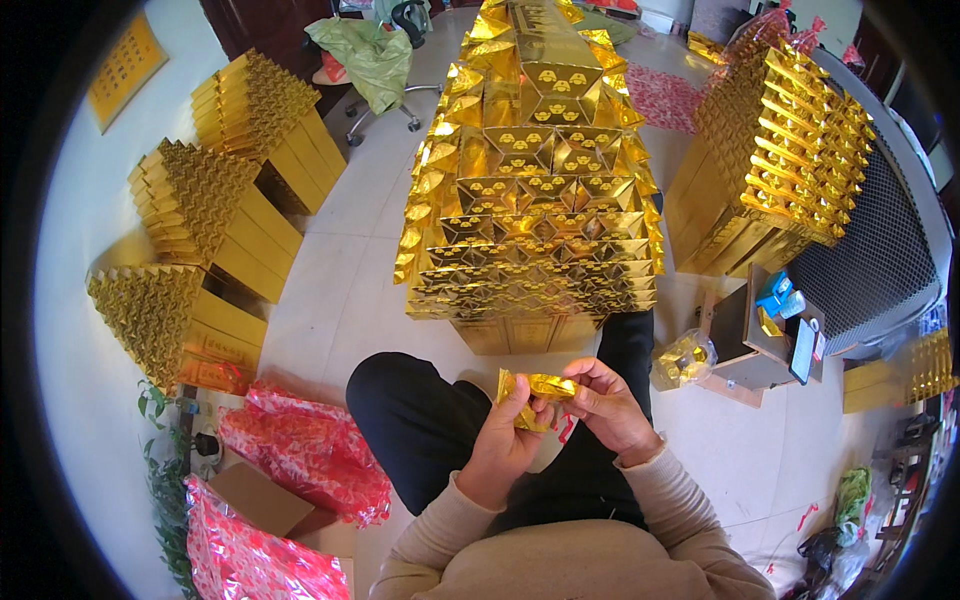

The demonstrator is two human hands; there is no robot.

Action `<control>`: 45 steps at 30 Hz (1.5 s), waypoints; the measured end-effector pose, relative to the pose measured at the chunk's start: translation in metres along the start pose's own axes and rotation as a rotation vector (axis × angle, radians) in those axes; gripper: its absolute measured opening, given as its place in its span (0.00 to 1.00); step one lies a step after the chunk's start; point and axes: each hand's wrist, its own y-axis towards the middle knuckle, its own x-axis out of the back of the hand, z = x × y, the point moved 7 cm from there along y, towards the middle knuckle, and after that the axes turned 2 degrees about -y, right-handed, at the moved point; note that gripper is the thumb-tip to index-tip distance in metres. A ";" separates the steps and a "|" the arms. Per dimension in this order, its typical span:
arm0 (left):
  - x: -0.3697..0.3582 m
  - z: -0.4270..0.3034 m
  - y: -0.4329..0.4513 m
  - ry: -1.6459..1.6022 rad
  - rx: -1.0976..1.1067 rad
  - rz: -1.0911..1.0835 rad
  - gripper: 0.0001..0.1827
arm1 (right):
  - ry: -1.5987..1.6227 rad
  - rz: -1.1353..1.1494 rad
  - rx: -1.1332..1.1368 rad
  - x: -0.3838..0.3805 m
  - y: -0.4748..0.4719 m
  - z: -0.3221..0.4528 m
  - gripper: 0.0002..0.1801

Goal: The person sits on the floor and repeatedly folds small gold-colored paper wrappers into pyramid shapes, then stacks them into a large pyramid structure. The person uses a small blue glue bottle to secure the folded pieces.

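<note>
Over my lap, my left hand [504, 439] and my right hand [609, 409] hold one folded gold foil paper piece [551, 386] between them. My left fingers wrap its left end, and my right thumb and fingertips pinch its right end. Parts of the piece are hidden behind my fingers. Just beyond my knees stands a tall stack of folded gold paper ingots [540, 262], built in rows that narrow towards the top. It rests on a gold box-like base [525, 336].
Three gold paper stacks [247, 217] line the left wall. Another stack [810, 142] stands right, by a dark mesh-backed seat [877, 247]. A small wooden stand [750, 322] holds a phone [804, 352]. Pink patterned plastic wrap [300, 442] and a cardboard box [262, 499] lie lower left.
</note>
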 end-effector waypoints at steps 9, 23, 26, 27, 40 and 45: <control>-0.002 0.002 -0.005 0.095 0.020 0.026 0.10 | 0.081 -0.059 -0.060 0.009 0.000 -0.010 0.17; 0.012 0.004 -0.001 0.195 0.116 0.054 0.15 | 0.028 -0.037 -0.100 0.017 -0.002 -0.008 0.15; 0.018 0.007 0.002 0.126 0.117 0.084 0.13 | 0.028 -0.035 -0.072 0.014 -0.002 -0.005 0.14; 0.016 0.008 0.002 0.043 0.133 0.109 0.13 | 0.030 -0.034 -0.060 0.012 -0.003 -0.004 0.14; 0.002 0.009 -0.004 0.245 -0.091 0.077 0.15 | -1.105 -0.370 0.463 -0.023 -0.031 0.032 0.11; -0.011 0.011 -0.009 0.405 -0.187 0.107 0.16 | -1.304 -0.360 0.529 -0.037 -0.034 0.036 0.16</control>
